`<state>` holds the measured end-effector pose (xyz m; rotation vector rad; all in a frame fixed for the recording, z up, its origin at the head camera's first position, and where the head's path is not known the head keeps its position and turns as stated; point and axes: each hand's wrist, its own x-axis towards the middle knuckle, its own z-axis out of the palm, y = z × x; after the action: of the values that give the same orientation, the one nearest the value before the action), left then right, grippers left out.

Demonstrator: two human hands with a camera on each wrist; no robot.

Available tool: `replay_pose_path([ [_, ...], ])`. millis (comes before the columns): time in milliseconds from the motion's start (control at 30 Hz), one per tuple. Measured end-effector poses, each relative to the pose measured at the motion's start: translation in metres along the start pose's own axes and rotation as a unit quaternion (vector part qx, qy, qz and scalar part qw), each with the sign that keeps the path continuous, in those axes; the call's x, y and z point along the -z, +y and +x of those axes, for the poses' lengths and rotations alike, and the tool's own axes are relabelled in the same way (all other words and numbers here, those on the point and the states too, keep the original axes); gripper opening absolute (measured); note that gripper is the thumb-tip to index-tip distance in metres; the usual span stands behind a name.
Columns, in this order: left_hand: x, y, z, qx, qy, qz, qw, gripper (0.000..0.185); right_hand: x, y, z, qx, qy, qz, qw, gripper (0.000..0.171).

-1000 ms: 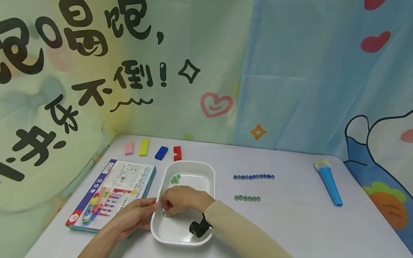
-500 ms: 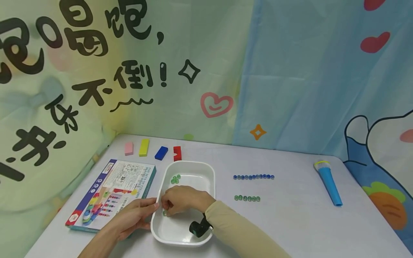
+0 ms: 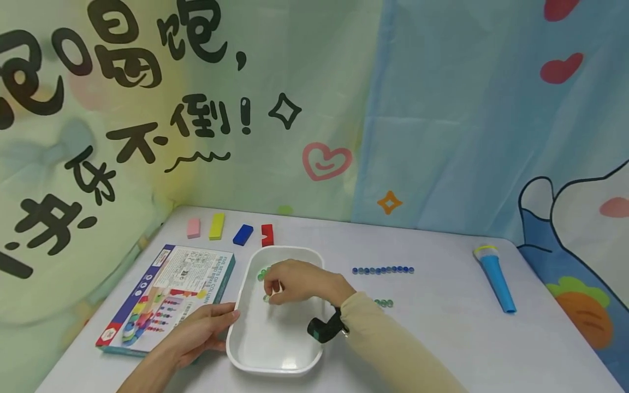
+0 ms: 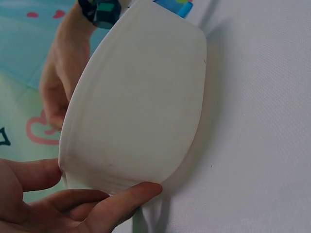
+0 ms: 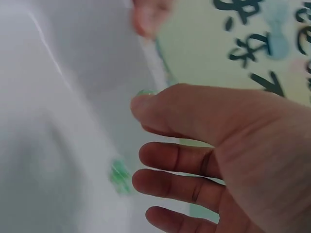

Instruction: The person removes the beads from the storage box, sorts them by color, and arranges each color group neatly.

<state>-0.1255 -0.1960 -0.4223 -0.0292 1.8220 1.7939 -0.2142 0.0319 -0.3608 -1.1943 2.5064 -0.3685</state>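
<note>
A white plastic tray (image 3: 267, 341) stands on the table. My left hand (image 3: 203, 327) grips its left rim; in the left wrist view the thumb lies at the rim and the fingers against the outer wall (image 4: 136, 107). Above the tray my right hand (image 3: 302, 281) pinches a small translucent green bead (image 5: 146, 92) between thumb and index finger, its other fingers apart. Several more green beads (image 5: 120, 175) lie together inside the tray near its far left, partly hidden by the right hand in the head view. Right of the tray, a row of green beads (image 3: 385, 303) is partly covered by the right arm.
Behind that row runs a line of blue beads (image 3: 383, 270). A boxed toy set (image 3: 169, 297) lies left of the tray. Pink (image 3: 194, 228), yellow (image 3: 217, 226), blue (image 3: 243, 234) and red blocks (image 3: 267, 234) sit at the back. A blue toy microphone (image 3: 496, 281) lies far right.
My right hand has lifted from the tray's floor with a green bead and moved up and to the right. The left hand keeps its grip on the tray. The head view has shifted slightly.
</note>
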Motion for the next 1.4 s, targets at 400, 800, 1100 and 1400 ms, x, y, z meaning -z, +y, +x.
replay_pose_path([
  [400, 0.002, 0.000, -0.002, 0.012, 0.009, 0.006, 0.9999, 0.072, 0.019, 0.107, -0.107, -0.060, 0.096, 0.050, 0.992, 0.006],
  [800, 0.002, 0.002, -0.004, 0.018, 0.015, 0.000, 0.9997, 0.070, -0.023, 0.173, -0.188, -0.152, 0.113, 0.087, 0.978, 0.012],
  [1100, 0.000, 0.002, -0.003, 0.021, 0.019, 0.000, 0.9996, 0.070, -0.038, 0.174, -0.189, -0.158, 0.138, 0.064, 0.976, 0.010],
  [1400, -0.001, 0.002, -0.002, 0.017, 0.014, -0.002, 0.9998, 0.069, -0.044, 0.176, -0.192, -0.155, 0.144, 0.050, 0.976, 0.010],
])
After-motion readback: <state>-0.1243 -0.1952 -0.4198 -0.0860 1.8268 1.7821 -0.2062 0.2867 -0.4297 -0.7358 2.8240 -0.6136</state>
